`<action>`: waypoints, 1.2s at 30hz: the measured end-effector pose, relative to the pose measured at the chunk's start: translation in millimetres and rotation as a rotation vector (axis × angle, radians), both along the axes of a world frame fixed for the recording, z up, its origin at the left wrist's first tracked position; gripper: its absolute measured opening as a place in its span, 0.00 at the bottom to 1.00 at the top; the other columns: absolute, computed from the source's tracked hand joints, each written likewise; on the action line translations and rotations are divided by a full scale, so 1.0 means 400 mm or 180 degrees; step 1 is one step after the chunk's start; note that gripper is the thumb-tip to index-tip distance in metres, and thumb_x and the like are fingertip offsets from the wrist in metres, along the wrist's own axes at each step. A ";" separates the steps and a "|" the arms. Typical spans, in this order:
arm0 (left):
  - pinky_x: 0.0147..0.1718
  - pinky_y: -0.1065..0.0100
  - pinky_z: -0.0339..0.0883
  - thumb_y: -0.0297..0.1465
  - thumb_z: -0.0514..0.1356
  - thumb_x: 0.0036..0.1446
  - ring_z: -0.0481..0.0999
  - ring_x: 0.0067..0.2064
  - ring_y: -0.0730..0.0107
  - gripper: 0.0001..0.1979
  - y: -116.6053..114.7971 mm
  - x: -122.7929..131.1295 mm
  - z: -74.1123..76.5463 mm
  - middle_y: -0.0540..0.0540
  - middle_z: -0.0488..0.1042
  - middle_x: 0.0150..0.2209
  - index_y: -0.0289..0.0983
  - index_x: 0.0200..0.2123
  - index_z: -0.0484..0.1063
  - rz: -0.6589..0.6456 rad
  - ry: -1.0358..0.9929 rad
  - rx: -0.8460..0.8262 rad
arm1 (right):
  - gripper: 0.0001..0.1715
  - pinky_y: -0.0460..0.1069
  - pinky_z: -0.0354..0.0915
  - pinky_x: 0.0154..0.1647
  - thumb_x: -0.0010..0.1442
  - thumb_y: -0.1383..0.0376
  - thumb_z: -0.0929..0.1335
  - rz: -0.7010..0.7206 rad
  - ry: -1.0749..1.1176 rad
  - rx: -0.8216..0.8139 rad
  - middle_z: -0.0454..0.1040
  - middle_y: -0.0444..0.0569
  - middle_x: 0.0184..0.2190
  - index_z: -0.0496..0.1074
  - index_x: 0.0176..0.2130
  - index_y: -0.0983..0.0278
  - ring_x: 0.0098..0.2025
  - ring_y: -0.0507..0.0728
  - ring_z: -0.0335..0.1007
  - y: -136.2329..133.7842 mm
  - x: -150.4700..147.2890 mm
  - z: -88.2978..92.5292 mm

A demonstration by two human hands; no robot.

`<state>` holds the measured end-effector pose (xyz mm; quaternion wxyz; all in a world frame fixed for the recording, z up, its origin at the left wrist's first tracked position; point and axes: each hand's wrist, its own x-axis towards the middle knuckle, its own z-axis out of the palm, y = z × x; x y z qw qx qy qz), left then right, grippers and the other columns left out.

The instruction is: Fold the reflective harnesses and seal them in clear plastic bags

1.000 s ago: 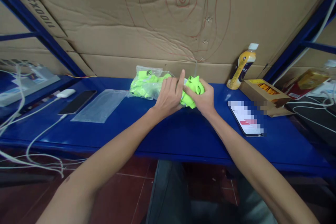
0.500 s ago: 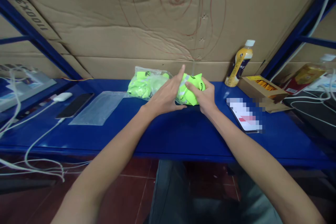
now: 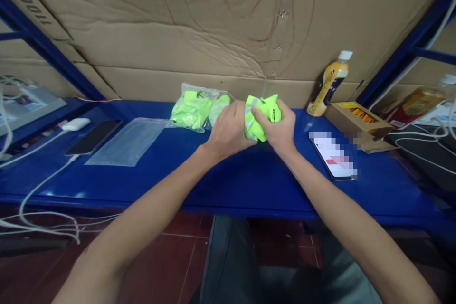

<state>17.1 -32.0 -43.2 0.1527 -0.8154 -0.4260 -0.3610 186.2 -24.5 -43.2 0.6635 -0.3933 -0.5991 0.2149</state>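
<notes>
A fluorescent yellow-green reflective vest, with silvery strips, is rolled into a compact bundle near the back of the blue table. My right hand grips its right side, thumb lying across the front. Around the left end my left hand is closed, its fingers mostly hidden behind the roll. Just left of that hand lies a clear plastic bag with more yellow-green reflective fabric inside. Farther left, a flat clear plastic bag rests on the table.
A dark phone with a white cable and a white charger lie at left. On the right are a lit phone, a yellow drink bottle and an opened cardboard box. Cardboard backs the blue table.
My left hand has gone from spread fingers beside the vest to closed around its left end. The right hand keeps its grip. The camera view has shifted slightly.
</notes>
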 end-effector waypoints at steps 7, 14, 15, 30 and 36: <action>0.53 0.42 0.70 0.36 0.60 0.69 0.78 0.55 0.32 0.23 -0.017 0.032 -0.015 0.27 0.76 0.50 0.30 0.61 0.64 0.0355 0.0012 0.0096 | 0.25 0.54 0.71 0.48 0.60 0.43 0.78 -0.0099 0.0102 -0.0218 0.75 0.45 0.35 0.69 0.38 0.57 0.38 0.58 0.70 -0.034 -0.044 -0.010; 0.62 0.39 0.70 0.54 0.67 0.63 0.73 0.66 0.30 0.47 0.022 -0.051 0.017 0.25 0.71 0.62 0.32 0.71 0.55 -0.0441 0.0047 -0.0088 | 0.26 0.54 0.72 0.44 0.59 0.42 0.78 0.0574 -0.0186 -0.0275 0.77 0.45 0.35 0.71 0.41 0.56 0.38 0.59 0.71 -0.040 -0.044 -0.003; 0.65 0.39 0.68 0.59 0.67 0.60 0.70 0.70 0.29 0.53 0.018 -0.058 0.031 0.25 0.67 0.67 0.34 0.74 0.51 -0.0602 0.0077 -0.0130 | 0.26 0.55 0.72 0.44 0.59 0.42 0.78 0.0610 -0.0111 -0.0288 0.77 0.46 0.35 0.72 0.41 0.57 0.38 0.59 0.72 -0.035 -0.040 -0.001; 0.50 0.43 0.72 0.35 0.61 0.62 0.78 0.51 0.38 0.13 -0.009 -0.027 0.020 0.34 0.73 0.45 0.39 0.47 0.65 -0.0028 0.0390 -0.0013 | 0.23 0.61 0.73 0.52 0.63 0.46 0.75 0.0774 -0.0694 -0.0491 0.76 0.46 0.35 0.69 0.47 0.56 0.40 0.62 0.73 -0.029 -0.013 -0.007; 0.48 0.43 0.71 0.32 0.62 0.59 0.77 0.50 0.37 0.14 -0.006 -0.010 0.007 0.33 0.73 0.46 0.38 0.47 0.63 0.0033 0.0363 -0.0007 | 0.34 0.66 0.70 0.63 0.66 0.46 0.73 0.0873 -0.0963 -0.0503 0.79 0.53 0.49 0.66 0.62 0.58 0.51 0.66 0.75 -0.021 0.013 -0.009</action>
